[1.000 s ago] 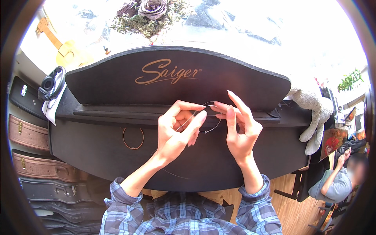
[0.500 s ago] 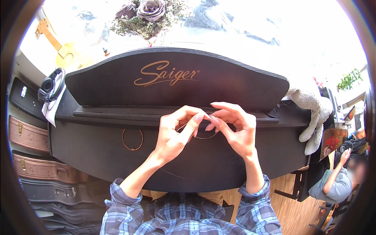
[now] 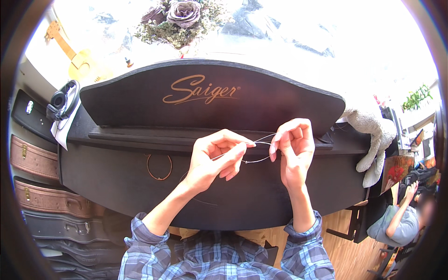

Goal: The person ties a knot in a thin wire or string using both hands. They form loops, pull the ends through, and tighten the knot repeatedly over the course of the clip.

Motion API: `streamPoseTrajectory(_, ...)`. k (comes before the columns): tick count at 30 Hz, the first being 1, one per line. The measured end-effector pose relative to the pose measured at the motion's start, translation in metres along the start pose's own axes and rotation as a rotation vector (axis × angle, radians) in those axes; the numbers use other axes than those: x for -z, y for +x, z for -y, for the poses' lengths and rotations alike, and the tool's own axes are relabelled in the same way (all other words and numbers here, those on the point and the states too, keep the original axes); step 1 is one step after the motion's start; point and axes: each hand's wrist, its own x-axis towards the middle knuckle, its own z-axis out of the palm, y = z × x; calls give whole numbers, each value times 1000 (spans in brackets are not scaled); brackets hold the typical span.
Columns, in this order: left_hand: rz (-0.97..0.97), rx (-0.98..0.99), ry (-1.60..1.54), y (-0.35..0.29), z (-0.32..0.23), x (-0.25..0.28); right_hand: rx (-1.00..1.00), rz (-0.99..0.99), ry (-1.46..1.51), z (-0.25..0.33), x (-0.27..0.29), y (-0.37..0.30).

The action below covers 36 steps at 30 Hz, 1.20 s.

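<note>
Between my hands stretches a thin silvery wire (image 3: 257, 161), like an instrument string, bent into a loop with a small knot or bead at its lower side. My left hand (image 3: 215, 156) pinches it between thumb and fingertips; a tail of the wire runs down past that wrist. My right hand (image 3: 295, 151) grips the loop's other side with thumb and fingers, a short gap from the left. Left of the hands, a copper-coloured wire ring (image 3: 159, 177) with a small joint lies on the black curved top (image 3: 116, 175).
A black upright panel (image 3: 140, 100) stands behind the hands. Headphones (image 3: 59, 100) and a paper are at the left, near stacked instrument cases (image 3: 46, 198). A grey plush toy (image 3: 373, 133) drapes over the right end. A person (image 3: 399, 221) sits at the far right.
My right hand has moved right, away from my left, pulling the wire loop wider between them. My left hand stays nearly in place. The view has shifted slightly.
</note>
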Motion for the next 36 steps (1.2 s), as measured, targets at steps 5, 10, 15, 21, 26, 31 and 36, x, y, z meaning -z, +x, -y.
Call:
streamPoseTrajectory(5,-72,-26,1,2,2,0,59,7,-102,5,0,-2)
streamPoseTrajectory(10,-17,56,219,-6,0,-8,-322,228,-398,16,-3,-5)
streamPoseTrajectory(15,71,-86,488,-7,-1,-6,74,489,-776,13,-2,1)
streamPoseTrajectory(21,41,-163,528,-7,6,-3,-166,378,-586,15,1,-6)
streamPoseTrajectory(26,86,28,22,-7,7,3,-130,143,-165,8,-2,-7)
streamPoseTrajectory(31,5,-53,-202,-2,7,6,-41,17,-124,10,3,-1)
streamPoseTrajectory(36,-9,-69,19,-2,8,4,222,154,-594,11,-3,-2)
